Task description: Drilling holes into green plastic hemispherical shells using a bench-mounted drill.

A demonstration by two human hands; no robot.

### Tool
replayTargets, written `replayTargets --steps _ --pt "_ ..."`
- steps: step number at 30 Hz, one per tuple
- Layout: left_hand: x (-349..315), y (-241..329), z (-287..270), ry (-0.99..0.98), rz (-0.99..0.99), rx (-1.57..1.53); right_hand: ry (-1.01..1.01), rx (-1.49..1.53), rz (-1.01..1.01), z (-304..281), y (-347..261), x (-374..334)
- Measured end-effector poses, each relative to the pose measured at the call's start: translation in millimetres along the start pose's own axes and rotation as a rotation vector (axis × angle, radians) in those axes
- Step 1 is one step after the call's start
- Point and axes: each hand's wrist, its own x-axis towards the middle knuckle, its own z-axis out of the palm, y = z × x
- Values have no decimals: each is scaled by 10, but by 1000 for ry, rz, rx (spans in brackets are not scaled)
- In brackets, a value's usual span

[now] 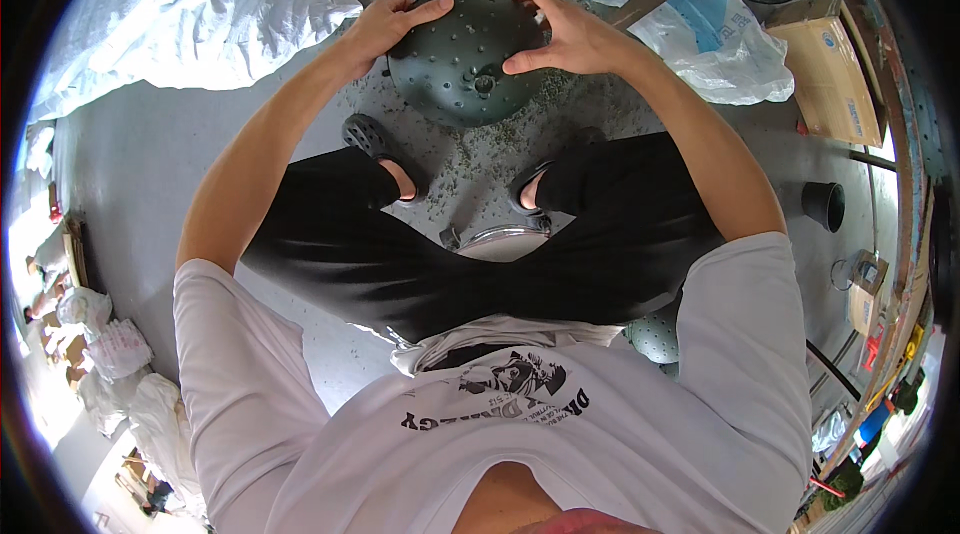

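Note:
A dark green round shell [465, 44], dotted with small knobs and with a hole low on its face, is held between my hands in front of my feet. My left hand [393, 26] grips its upper left edge, the thumb lying on top and the other fingers mostly hidden. On the opposite side, my right hand [572, 36] clasps the shell with the thumb pressed on its face and a finger along the upper rim. The underside of the shell cannot be seen.
Small green scraps [470, 154] litter the floor around my clogs [370, 139]. A white sack [220, 14] lies at far left; clear plastic bags [730, 64] and a cardboard box [825, 69] are at far right. A black bucket [823, 206] and pale-green dotted round thing [655, 339] stand rightward.

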Motion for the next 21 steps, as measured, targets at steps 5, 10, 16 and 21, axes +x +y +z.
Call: replayTargets --steps 5,10,16,21 --pt "-72 -53 114 78 -1 20 111 -180 -99 196 -88 -93" --pt "-107 -29 194 13 -38 59 172 -87 -223 204 -300 -66" --pt "-143 -35 261 29 -74 130 110 -2 -224 240 -310 -59" --pt "-149 -63 314 19 -27 128 30 -23 -184 224 -318 -75"
